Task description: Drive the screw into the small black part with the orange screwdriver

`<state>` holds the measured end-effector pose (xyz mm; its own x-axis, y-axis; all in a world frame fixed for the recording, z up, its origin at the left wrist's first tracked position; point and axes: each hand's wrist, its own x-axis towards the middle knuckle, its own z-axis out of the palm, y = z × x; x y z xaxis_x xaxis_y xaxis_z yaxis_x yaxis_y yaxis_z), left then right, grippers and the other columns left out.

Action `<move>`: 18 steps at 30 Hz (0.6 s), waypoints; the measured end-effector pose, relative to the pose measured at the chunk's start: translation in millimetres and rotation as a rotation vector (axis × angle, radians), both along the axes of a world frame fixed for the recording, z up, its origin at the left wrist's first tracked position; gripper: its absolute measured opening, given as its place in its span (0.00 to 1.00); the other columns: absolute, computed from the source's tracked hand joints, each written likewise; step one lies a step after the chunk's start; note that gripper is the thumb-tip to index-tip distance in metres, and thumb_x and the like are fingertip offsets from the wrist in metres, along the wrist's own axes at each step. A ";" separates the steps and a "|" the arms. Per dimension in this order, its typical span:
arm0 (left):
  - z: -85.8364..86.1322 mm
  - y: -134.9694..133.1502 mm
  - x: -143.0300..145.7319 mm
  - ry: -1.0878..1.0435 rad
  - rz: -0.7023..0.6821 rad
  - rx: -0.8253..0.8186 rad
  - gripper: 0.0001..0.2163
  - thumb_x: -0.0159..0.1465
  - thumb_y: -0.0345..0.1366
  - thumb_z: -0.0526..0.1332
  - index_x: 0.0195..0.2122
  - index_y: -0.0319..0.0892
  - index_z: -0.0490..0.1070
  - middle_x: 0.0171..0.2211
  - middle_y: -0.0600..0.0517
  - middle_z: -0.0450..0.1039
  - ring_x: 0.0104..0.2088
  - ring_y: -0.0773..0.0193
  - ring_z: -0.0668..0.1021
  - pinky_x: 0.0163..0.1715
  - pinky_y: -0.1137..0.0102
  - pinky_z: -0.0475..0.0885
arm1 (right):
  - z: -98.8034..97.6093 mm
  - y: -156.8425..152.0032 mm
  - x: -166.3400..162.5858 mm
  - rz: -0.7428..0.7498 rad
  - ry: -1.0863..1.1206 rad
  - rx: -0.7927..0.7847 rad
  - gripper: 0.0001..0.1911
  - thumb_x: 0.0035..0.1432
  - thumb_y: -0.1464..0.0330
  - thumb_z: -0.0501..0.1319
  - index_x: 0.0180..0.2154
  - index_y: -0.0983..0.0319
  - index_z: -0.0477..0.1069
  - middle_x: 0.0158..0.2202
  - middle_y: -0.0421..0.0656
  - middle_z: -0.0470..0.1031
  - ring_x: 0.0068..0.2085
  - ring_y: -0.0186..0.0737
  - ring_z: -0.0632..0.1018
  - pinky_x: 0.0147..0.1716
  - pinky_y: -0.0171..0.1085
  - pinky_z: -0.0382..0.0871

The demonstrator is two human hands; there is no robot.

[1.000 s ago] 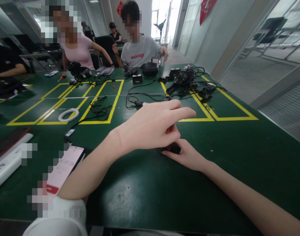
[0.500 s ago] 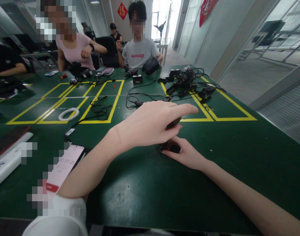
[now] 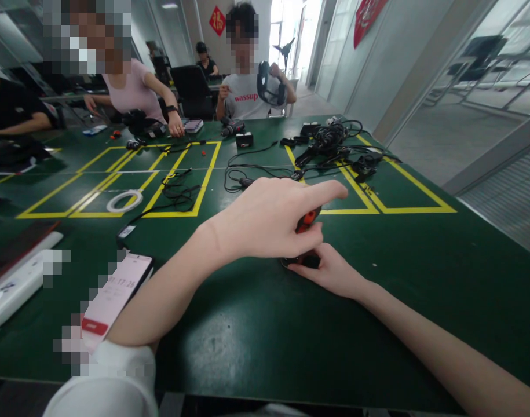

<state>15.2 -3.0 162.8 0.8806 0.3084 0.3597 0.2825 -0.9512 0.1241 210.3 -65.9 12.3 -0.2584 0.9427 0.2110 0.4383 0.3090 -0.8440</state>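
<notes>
My left hand (image 3: 265, 217) curls around the upper part of a black-and-orange handle-like object (image 3: 309, 218). Its index finger stretches to the right and its thumb lies against the near side. Below it, my right hand (image 3: 336, 269) pinches a dark piece (image 3: 310, 259) low at the table top. A round dark rim shows at the right fingertips. The left hand covers much of both pieces, so I cannot tell their exact kind or whether they are joined.
Left of my forearm lies a phone (image 3: 117, 295), with a white bar-shaped object (image 3: 24, 284) beyond it. A white ring (image 3: 124, 201) and black cables (image 3: 175, 194) lie ahead. Tangled cables (image 3: 328, 142) and a drill (image 3: 233, 128) are farther back. Co-workers sit opposite.
The handle-like object has turned in my left hand: its orange side now faces me instead of black. My hands stay almost in place. Across the table, a person has raised a black headset-like thing.
</notes>
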 end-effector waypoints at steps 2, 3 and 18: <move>1.1 -0.6 0.7 -0.004 -0.026 -0.031 0.20 0.66 0.33 0.58 0.60 0.39 0.71 0.40 0.51 0.80 0.36 0.62 0.80 0.35 0.68 0.68 | -1.2 -0.6 0.2 -0.010 0.005 0.011 0.11 0.59 0.64 0.68 0.44 0.57 0.73 0.40 0.44 0.84 0.38 0.47 0.84 0.39 0.44 0.82; 1.4 -0.9 1.2 -0.004 -0.038 -0.043 0.20 0.66 0.31 0.57 0.59 0.38 0.71 0.43 0.49 0.79 0.38 0.62 0.79 0.35 0.68 0.69 | -1.6 -0.8 0.3 -0.013 -0.002 0.017 0.11 0.60 0.63 0.68 0.43 0.57 0.73 0.40 0.44 0.84 0.38 0.47 0.84 0.39 0.44 0.82; -0.5 2.8 4.0 0.016 -0.038 0.006 0.20 0.64 0.28 0.55 0.57 0.39 0.74 0.47 0.46 0.76 0.47 0.57 0.78 0.46 0.65 0.73 | 5.2 0.3 -0.7 -0.005 -0.010 -0.036 0.09 0.59 0.63 0.67 0.39 0.57 0.71 0.38 0.44 0.83 0.37 0.46 0.83 0.39 0.45 0.81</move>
<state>19.2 -0.2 162.3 0.8976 0.2723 0.3468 0.2477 -0.9621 0.1142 209.7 -65.7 17.5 -0.2559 0.9509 0.1741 0.4484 0.2763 -0.8500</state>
